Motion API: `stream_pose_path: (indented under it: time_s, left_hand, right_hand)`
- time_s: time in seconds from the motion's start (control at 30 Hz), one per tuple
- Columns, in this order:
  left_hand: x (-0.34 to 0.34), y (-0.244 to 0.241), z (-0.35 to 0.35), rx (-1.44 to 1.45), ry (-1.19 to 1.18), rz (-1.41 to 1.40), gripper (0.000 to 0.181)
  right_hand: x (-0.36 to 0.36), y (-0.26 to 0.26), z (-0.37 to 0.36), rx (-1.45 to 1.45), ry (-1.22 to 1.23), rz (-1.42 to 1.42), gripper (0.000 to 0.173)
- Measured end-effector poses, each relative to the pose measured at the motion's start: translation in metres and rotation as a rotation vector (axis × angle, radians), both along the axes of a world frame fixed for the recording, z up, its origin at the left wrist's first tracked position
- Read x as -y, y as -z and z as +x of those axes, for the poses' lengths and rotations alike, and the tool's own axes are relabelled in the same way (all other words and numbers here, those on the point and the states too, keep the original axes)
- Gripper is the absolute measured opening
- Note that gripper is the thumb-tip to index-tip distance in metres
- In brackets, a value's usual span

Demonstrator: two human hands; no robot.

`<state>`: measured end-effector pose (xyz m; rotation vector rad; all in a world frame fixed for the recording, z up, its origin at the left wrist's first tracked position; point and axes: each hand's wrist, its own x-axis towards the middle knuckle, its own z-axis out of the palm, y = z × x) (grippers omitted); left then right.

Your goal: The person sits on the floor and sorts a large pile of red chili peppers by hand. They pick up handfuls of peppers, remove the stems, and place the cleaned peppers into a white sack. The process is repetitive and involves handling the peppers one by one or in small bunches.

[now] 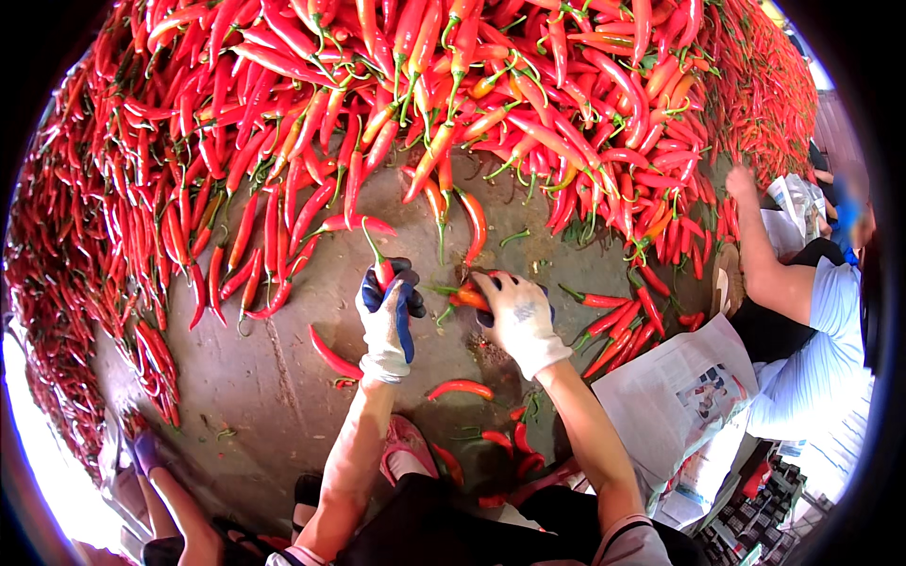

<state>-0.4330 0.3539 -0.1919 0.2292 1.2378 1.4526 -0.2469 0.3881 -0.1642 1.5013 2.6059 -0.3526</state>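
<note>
My left hand (389, 311), in a white glove with a dark blue coated palm, grips a red chili pepper (383, 272) whose green stem points up and away. To its right, my right hand (515, 311) in a matching glove has its fingers closed around several orange-red chili peppers (468, 298), with green stems sticking out to the left. The hand covers part of them. Beyond both hands rises a large heap of red chili peppers (396, 92). A curved red chili (333, 354) lies on the floor left of my left wrist, and another chili (460, 389) rests between my forearms.
Broken chili pieces (520, 439) lie on the concrete floor (241, 382) by a pink shoe (407, 446). At right, a newspaper sheet (672, 396) is beside a co-worker's arm (768, 276). Another person's gloved hand (145, 449) reaches the heap at lower left.
</note>
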Motion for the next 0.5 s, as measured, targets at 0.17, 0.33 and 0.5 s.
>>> stream_pose_path:
  time_s: [0.17, 0.33, 0.5]
  left_hand:
    - [-0.018, -0.011, -0.024, -0.161, -0.004, 0.004, 0.027]
    - [-0.074, -0.007, -0.024, -0.799, 0.161, 0.032, 0.043]
    - [-0.140, -0.011, -0.009, -1.375, 0.273, 0.050, 0.053]
  right_hand:
    - [-0.021, -0.019, -0.002, -0.012, -0.112, -0.119, 0.044]
    - [-0.039, -0.014, 0.021, -0.691, 0.441, -0.333, 0.034]
    - [-0.088, 0.009, -0.018, -0.963, 0.885, -0.623, 0.025]
